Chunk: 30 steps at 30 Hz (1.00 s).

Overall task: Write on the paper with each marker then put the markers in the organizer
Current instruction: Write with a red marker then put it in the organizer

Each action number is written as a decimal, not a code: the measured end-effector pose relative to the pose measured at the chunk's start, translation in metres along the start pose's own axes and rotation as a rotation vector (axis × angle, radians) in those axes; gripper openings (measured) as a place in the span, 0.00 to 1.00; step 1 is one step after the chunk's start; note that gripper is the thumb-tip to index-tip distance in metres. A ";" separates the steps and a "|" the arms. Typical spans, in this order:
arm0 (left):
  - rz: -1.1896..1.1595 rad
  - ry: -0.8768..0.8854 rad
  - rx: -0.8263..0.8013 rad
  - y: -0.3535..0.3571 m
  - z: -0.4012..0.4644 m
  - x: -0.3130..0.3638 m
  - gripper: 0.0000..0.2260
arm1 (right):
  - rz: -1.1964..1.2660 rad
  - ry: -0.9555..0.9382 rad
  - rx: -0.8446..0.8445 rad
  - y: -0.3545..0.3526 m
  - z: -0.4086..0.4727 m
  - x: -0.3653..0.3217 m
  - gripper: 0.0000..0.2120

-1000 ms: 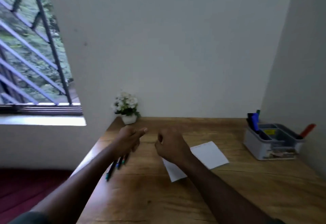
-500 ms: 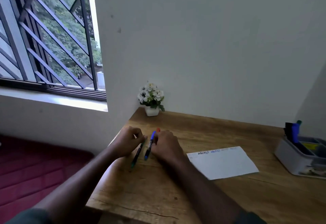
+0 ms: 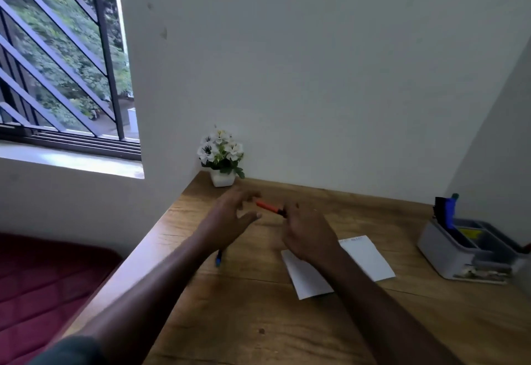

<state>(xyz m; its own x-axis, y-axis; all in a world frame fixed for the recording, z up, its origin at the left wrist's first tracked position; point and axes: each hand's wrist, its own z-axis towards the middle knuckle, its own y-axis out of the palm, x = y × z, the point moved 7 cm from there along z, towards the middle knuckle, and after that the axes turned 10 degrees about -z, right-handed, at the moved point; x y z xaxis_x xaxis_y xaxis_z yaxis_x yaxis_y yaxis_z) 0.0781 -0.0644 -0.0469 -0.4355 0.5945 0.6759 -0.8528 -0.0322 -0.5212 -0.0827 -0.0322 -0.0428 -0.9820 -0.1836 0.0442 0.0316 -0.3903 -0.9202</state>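
Note:
My right hand (image 3: 309, 235) holds an orange marker (image 3: 268, 207) by its dark end, the orange part pointing left over the desk. My left hand (image 3: 230, 218) hovers just left of it with fingers spread and blurred, holding nothing. A blue-tipped marker (image 3: 219, 259) lies on the desk and pokes out below my left wrist. The white paper (image 3: 365, 261) lies right of my right hand, with small writing along its top edge. The grey organizer (image 3: 448, 255) stands at the far right with a blue marker (image 3: 448, 213) upright in it.
A small white pot of white flowers (image 3: 221, 157) stands in the desk's back left corner. The wooden desk (image 3: 258, 321) meets walls at the back and right. Left of the desk are a barred window (image 3: 57, 63) and a red mattress (image 3: 43, 284).
My right hand has lifted the orange marker off the desk. My left hand has let go of the markers on the desk and risen with fingers spread. The camera swung right.

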 end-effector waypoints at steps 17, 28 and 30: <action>0.033 0.289 -0.287 0.084 0.041 0.029 0.19 | -0.150 -0.048 0.186 0.011 -0.021 0.059 0.06; 0.070 0.139 -0.259 0.071 0.041 0.006 0.07 | -0.082 0.044 0.177 -0.003 -0.034 0.078 0.21; 0.075 0.099 -0.252 0.070 0.039 0.003 0.06 | 0.109 0.030 0.234 -0.014 -0.040 0.085 0.28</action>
<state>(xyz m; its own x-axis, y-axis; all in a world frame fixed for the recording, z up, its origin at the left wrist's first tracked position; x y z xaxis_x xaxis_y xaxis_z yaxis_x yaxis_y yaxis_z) 0.0058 -0.0965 -0.0605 -0.4534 0.6743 0.5829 -0.7155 0.1146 -0.6891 -0.1736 -0.0064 -0.0416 -0.9754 -0.2108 -0.0650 0.1764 -0.5687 -0.8034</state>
